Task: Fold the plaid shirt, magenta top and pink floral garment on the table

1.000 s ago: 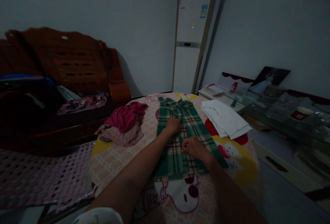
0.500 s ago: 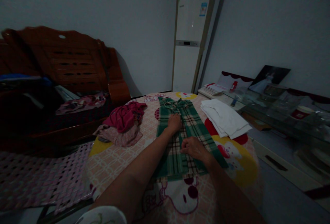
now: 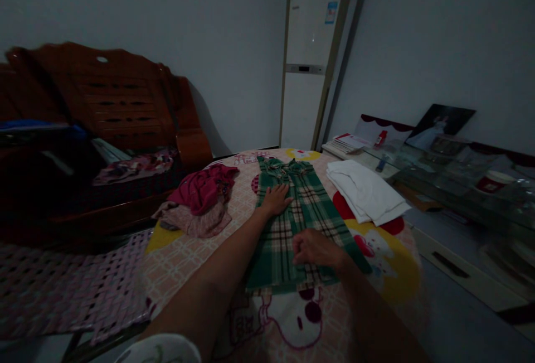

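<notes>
plaid shirt (image 3: 320,201) | collar (image 3: 290,167) points away | long axis near-to-far

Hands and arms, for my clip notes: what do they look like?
The left hand and right hand are gloveless, the forearms bare. A pale sleeve with faint greenish markings shows on the left; none shows on the right.

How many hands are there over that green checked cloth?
2: the left hand, spread on the green checked cloth toward its far end; the right hand, curled, closer to its near edge. No others show.
</notes>
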The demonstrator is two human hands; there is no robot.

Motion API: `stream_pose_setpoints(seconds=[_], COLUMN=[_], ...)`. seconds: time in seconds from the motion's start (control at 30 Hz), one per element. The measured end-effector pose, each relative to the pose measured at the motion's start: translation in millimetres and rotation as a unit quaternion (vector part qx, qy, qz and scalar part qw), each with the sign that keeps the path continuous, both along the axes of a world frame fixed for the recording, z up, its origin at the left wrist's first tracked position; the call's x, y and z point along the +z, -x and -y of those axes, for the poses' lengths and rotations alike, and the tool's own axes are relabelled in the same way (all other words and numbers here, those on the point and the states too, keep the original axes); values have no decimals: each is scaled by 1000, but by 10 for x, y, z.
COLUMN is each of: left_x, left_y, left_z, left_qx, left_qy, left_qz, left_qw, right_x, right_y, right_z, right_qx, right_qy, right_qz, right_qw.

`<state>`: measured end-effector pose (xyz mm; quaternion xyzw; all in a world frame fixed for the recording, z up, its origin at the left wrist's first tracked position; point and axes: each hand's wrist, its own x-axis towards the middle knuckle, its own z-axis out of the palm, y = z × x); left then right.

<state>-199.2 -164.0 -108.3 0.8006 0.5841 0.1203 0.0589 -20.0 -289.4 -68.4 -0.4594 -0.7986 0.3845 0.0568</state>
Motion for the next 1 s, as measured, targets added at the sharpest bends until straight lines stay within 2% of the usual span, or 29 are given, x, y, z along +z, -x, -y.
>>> stream_pose_setpoints(seconds=[0.13, 0.2, 0.33, 0.43, 0.5, 0.63, 0.73, 0.83, 0.9, 1.0], left_x=[-16, -15, -14, -1, 13, -5, -69, -87, -36, 113], left_y=[25, 42, 79, 92, 92, 48, -28, -98, -130, -159], left_z=[-8, -29, -13, 74, 170, 494, 856, 1217, 1417, 1674], left_qx=[49, 65, 45, 26, 17, -4, -37, -77, -92, -107], left_qy=[-10, -7, 12, 18, 26, 30, 5, -13, -2, 4], left_qz=[35, 18, -28, -6, 11, -15, -58, -72, -79, -79], left_qw=[998, 998, 999, 999, 999, 999, 998, 994, 993, 991], right_x=[-17, -14, -4, -33, -75, -150, -128, -44, 3, -15], right_y=[3, 1, -24, -77, -124, -223, -320, -457, -569, -762], right_z=[-1, -4, -12, -49, -101, -224, -234, -116, 11, 198], right_qx=[1, -3, -12, -23, -50, -154, -191, -145, -106, -51], right_qy=[1, 7, 36, 107, 123, 46, -17, -123, -194, -233], right_qz=[-1, -6, -33, -78, -120, -192, -176, -91, -21, 53], right_qw=[1000, 1000, 999, 991, 984, 968, 966, 978, 975, 970])
